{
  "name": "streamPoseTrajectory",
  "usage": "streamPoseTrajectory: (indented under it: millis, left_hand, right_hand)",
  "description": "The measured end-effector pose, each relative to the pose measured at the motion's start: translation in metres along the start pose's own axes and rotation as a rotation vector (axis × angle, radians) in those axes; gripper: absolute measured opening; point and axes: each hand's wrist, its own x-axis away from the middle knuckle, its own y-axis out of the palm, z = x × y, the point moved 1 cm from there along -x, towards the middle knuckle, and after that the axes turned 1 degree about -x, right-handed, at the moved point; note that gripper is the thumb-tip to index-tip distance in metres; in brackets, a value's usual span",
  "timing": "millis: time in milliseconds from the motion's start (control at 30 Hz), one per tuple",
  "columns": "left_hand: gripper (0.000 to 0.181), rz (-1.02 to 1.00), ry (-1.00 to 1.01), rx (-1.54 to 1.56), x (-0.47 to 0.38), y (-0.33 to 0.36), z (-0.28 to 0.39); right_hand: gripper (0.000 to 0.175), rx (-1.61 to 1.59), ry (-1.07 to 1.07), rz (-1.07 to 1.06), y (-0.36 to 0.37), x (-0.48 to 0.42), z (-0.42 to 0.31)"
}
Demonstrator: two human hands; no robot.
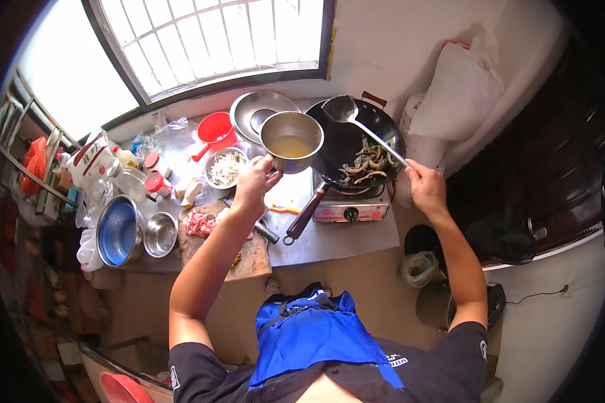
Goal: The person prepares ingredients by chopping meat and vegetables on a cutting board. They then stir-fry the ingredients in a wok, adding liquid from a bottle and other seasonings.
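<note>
My left hand grips a steel pot with yellowish liquid in it, held up just left of the black wok. In my right hand is the handle of a metal wok spatula, its blade raised over the wok's far side. Brownish strips of food lie in the right part of the wok, which sits on a portable gas stove. Below my left forearm, pieces of raw meat and a knife, partly hidden, rest on a wooden cutting board.
Left of the pot are a bowl of pale strips, a red plastic dipper and a steel basin. Farther left stand jars, a blue colander and a steel bowl. The wok's handle points towards me.
</note>
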Motion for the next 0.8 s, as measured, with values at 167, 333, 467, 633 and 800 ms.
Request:
streamPoseTrajectory:
  millis: [167, 333, 467, 633, 800]
  left_hand:
    - [0.019, -0.012, -0.076, -0.064, -0.022, 0.028, -0.009]
    - [0.022, -0.059, -0.081, -0.061, -0.039, 0.051, -0.013]
    - [0.023, -0.006, -0.069, -0.061, -0.036, 0.064, -0.008]
    - [0.025, -0.077, -0.030, -0.026, -0.032, 0.061, -0.018]
    - [0.016, 0.008, -0.037, 0.126, -0.011, 0.036, -0.017]
  right_hand:
    - [0.027, -0.001, -0.265, 0.089, -0.084, 0.009, -0.045]
    - [0.032, 0.271, -0.467, 0.165, -0.111, 0.032, -0.073]
    - [0.037, 0.467, -0.679, 0.291, -0.107, 0.048, -0.072]
    - [0.033, 0.119, -0.472, 0.136, -0.094, 0.060, -0.053]
    - [0.034, -0.577, 0.126, -0.134, -0.075, 0.036, 0.003]
